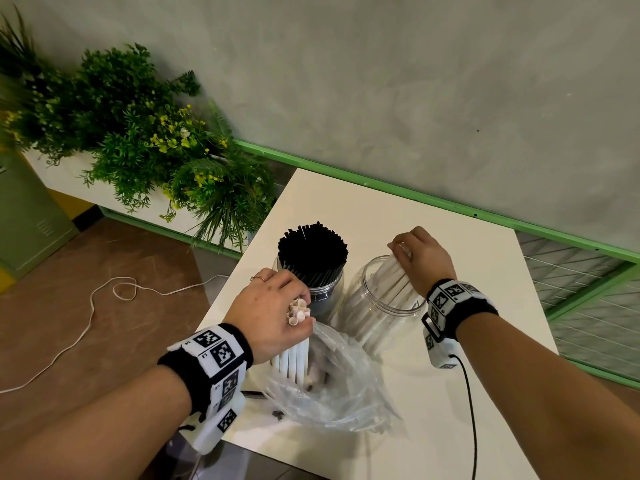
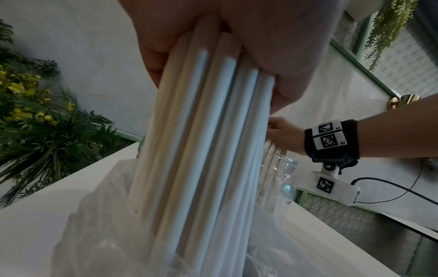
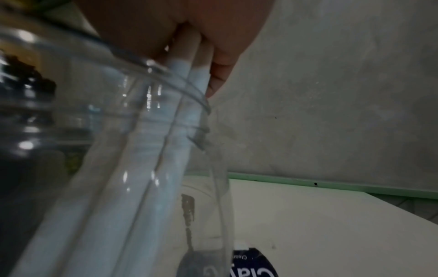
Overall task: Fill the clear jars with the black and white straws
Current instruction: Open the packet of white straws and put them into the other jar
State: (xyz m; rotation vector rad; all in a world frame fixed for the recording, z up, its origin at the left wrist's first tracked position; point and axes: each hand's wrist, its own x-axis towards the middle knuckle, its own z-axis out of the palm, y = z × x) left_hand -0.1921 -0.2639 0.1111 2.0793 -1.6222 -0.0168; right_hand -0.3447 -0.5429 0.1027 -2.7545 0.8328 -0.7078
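Observation:
Two clear jars stand on the white table [image 1: 485, 265]. The left jar [image 1: 323, 292] is packed with black straws [image 1: 313, 249]. The right jar [image 1: 384, 306] holds a few white straws [image 1: 391, 275], and my right hand [image 1: 420, 254] grips their tops at the jar mouth [image 3: 166, 75]. My left hand [image 1: 277, 306] grips a bundle of white straws [image 1: 294, 358] whose lower ends stand inside a crumpled clear plastic bag [image 1: 332, 389]. In the left wrist view the bundle [image 2: 201, 150] rises out of the bag [image 2: 106, 234].
A planter of green and yellow plants [image 1: 138, 133] stands left of the table. A white cord [image 1: 90, 306] lies on the brown floor. A green rail [image 1: 415, 195] and grey wall run behind. A black cable [image 1: 471, 410] trails from my right wrist.

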